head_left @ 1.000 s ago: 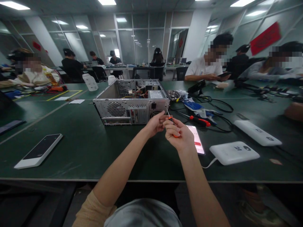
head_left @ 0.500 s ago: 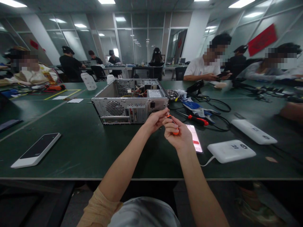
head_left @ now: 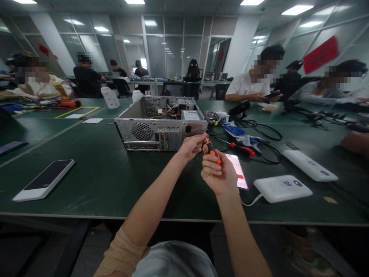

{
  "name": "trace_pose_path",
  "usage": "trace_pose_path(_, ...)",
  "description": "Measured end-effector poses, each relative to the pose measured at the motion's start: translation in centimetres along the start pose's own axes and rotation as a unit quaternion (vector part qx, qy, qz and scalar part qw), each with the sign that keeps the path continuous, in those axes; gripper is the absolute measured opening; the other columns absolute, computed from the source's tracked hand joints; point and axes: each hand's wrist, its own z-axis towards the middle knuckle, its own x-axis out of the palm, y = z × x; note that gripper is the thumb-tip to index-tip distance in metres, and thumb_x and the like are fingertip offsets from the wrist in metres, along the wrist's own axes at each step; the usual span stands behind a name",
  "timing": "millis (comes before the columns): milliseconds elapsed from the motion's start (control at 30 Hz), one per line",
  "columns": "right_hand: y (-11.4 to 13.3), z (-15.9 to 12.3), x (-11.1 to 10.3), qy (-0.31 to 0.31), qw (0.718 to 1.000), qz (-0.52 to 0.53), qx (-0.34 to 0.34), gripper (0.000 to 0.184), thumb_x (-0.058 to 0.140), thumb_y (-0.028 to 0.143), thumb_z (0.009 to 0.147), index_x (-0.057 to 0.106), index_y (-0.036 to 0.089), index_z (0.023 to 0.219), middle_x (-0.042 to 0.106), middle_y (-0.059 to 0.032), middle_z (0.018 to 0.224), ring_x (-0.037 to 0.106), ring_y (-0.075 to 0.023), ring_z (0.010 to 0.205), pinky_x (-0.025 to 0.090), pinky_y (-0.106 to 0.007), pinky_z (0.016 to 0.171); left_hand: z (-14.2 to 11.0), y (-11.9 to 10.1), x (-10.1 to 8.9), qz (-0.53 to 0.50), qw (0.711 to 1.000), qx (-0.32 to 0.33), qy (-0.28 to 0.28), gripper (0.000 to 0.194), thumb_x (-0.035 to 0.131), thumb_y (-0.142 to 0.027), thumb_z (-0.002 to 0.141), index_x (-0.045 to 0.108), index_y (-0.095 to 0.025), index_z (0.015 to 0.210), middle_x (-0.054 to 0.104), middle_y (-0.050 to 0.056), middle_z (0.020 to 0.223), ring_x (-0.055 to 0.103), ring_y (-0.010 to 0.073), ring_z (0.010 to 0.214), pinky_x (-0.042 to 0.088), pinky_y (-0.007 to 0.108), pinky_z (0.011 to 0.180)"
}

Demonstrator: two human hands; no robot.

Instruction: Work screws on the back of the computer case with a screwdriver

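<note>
My right hand (head_left: pixel 216 169) is closed round the orange and black handle of a small screwdriver (head_left: pixel 212 151), whose shaft points up and away from me. At the shaft's tip, my left hand (head_left: pixel 192 147) has its thumb and fingers pinched together; whatever lies between them is too small to make out. Both hands are at the lower right corner of an open computer case (head_left: pixel 170 132). The case lies on its side, its rear panel with fan grille and power socket facing me. Inside it are a power supply (head_left: pixel 190 115) and cables.
A second screwdriver (head_left: pixel 242 149), blue-white gloves (head_left: pixel 238 132), black cables and a metal bowl (head_left: pixel 212 116) lie right of the case. Nearer me are a lit phone (head_left: pixel 240 173) and two white power banks (head_left: pixel 282 188). A white device (head_left: pixel 46 179) lies left. Other people sit around.
My right hand has rolled its grip and drawn slightly back, so more of the screwdriver handle shows. My left hand stays pinched near the tip. The view has shifted slightly.
</note>
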Motion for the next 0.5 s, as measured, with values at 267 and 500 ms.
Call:
trace_pose_path(267,-0.6,-0.1,-0.3,-0.012,0.997,-0.034,-0.065,0.024,0.033,0.027,0.105,0.055,0.016,0.106,0.042,0.0118,0.053,0.043,-0.0043,0.037,0.030,-0.010,0.033,0.4,0.2,-0.2,-0.003,1.000,0.001,-0.005,0.014,0.079,-0.016,0.081,0.070,-0.009,0.073,0.062,0.000,0.063,0.028,-0.0035,0.037,0.013,0.010,0.033)
trace_pose_path(500,-2.3,0.8,0.5,-0.124,0.961,-0.187,-0.164,0.023,0.046,0.033,0.100,0.057,0.017,0.089,0.037,0.0130,0.048,0.027,-0.0030,0.030,0.021,-0.012,0.027,0.7,0.4,-0.6,-0.034,0.999,-0.020,0.016,0.015,0.071,-0.014,0.087,0.068,-0.008,0.074,0.059,-0.001,0.062,0.027,-0.0032,0.037,0.014,0.009,0.031)
